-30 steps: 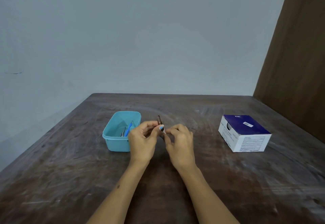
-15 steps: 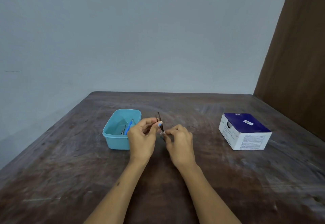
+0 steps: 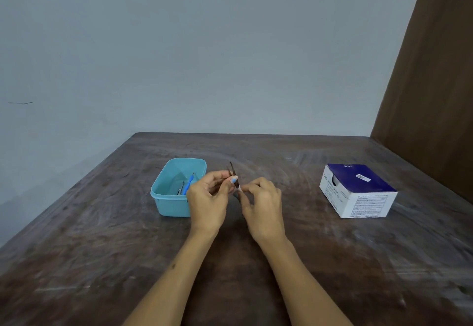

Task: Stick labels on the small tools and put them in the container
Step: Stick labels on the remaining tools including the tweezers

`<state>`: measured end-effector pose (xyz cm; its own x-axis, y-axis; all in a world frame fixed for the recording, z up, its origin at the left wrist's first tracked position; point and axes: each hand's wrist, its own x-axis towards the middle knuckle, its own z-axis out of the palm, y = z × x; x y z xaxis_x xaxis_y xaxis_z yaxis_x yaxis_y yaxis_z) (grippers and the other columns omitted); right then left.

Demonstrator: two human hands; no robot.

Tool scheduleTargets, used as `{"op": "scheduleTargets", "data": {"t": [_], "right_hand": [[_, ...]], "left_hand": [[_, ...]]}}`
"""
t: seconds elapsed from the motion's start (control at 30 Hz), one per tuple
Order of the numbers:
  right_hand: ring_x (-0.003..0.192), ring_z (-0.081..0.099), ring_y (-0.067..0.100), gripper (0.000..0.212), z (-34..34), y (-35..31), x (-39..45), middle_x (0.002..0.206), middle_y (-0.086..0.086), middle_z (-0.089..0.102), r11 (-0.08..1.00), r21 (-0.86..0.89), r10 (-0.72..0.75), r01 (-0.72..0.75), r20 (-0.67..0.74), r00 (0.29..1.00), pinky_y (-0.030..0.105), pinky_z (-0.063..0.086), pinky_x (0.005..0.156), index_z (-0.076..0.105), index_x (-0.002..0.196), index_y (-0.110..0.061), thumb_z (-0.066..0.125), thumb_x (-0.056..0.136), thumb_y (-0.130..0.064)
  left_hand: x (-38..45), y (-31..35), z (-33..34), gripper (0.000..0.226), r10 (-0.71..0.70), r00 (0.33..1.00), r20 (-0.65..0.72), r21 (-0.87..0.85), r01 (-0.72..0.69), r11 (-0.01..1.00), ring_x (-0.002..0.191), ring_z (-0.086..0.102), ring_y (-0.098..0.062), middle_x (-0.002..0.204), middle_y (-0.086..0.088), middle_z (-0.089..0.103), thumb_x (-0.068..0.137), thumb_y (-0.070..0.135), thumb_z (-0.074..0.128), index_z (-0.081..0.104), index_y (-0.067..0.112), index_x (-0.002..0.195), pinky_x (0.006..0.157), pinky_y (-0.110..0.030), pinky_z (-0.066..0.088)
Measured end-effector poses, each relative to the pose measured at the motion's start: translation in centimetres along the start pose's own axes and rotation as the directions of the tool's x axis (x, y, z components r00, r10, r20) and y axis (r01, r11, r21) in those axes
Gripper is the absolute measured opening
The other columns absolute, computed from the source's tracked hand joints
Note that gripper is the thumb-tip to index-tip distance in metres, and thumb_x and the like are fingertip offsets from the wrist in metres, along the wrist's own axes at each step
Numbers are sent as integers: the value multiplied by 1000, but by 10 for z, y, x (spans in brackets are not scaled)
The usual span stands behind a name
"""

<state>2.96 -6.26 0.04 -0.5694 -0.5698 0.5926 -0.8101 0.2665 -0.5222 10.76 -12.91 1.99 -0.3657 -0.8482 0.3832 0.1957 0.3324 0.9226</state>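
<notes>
My left hand (image 3: pixel 208 200) grips a thin dark tweezers-like tool (image 3: pixel 232 170), its tip pointing up and away. My right hand (image 3: pixel 263 204) pinches a small white label (image 3: pixel 240 189) against the tool's lower part, just below my left thumb. Left of my hands stands a light blue plastic container (image 3: pixel 163 197), holding a blue-handled tool (image 3: pixel 189 185) and a small metal tool (image 3: pixel 180 189). My left hand hides the container's near right corner.
A white and dark blue cardboard box (image 3: pixel 358 190) sits on the right of the worn brown wooden table (image 3: pixel 102 261). A grey wall runs behind the table. A brown panel (image 3: pixel 435 82) stands at the right edge.
My hands have stayed together at the table's middle, fingers shifting slightly around the tool and label. The container and box have not moved.
</notes>
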Motion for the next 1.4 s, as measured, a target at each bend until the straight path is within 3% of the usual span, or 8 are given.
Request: {"op": "scheduleTargets", "data": {"t": [0.17,0.33,0.5,0.7,0.87,1.07,1.3,1.4], "right_hand": [[90,48,12,12,0,-1,0,92,-2,56,1000,-21,1,-1,1,1000,25,30,84,70,96,-18,61,88,-19],[91,50,15,13,0,-1,-1,93,0,58,999,-38,22,-22,-6,1000,26,29,82,70,95,-17,59,90,-21],[91,50,17,17,1,6,-1,91,-1,57,994,-69,93,-90,33,995,30,31,83,70,92,-18,55,92,-26],[77,52,20,10,5,7,1,81,4,58,994,38,110,-107,-103,989,36,46,73,73,88,-11,65,86,-17],[77,56,23,16,9,9,0,81,7,63,992,82,105,-96,-109,988,36,48,70,73,98,-12,65,85,-8],[75,57,18,3,11,11,-1,80,-1,65,986,110,140,-127,-120,983,29,45,66,69,85,-16,68,83,-13],[75,59,18,2,10,9,-1,81,-2,65,986,91,151,-142,-113,982,34,49,67,68,86,-18,67,84,-18],[77,61,16,7,7,6,-2,85,-3,67,984,113,153,-139,-130,980,33,51,68,67,91,-18,67,84,-18]], "left_hand": [[0,0,0,15,1,1000,-11,7,-1,1000,77,71,-9,81,2,71,80,5,69,69,7,94,73,-25,58],[0,2,0,14,31,999,-23,20,-31,999,80,70,-11,83,3,71,79,6,70,69,16,90,77,-32,58],[1,15,-4,21,99,991,-88,-11,-100,995,77,69,-6,80,8,70,79,6,70,66,25,82,76,-25,58],[33,50,-33,15,225,970,-96,198,-202,959,69,69,-11,70,6,69,78,11,73,67,23,72,73,-25,54],[69,49,-53,6,-6,1000,-8,717,10,697,71,68,-20,69,-5,69,76,11,73,70,9,71,69,-26,52],[81,38,-48,12,-230,971,-60,922,142,360,82,57,-29,85,-10,56,80,7,64,56,-1,78,64,-31,47],[81,37,-46,12,-230,973,-3,961,66,268,77,47,-25,84,-12,46,82,-2,55,46,3,78,62,-30,43],[81,40,-47,24,-201,979,19,963,36,266,74,48,-25,78,-11,45,81,-5,55,41,3,64,61,-29,43]]}}
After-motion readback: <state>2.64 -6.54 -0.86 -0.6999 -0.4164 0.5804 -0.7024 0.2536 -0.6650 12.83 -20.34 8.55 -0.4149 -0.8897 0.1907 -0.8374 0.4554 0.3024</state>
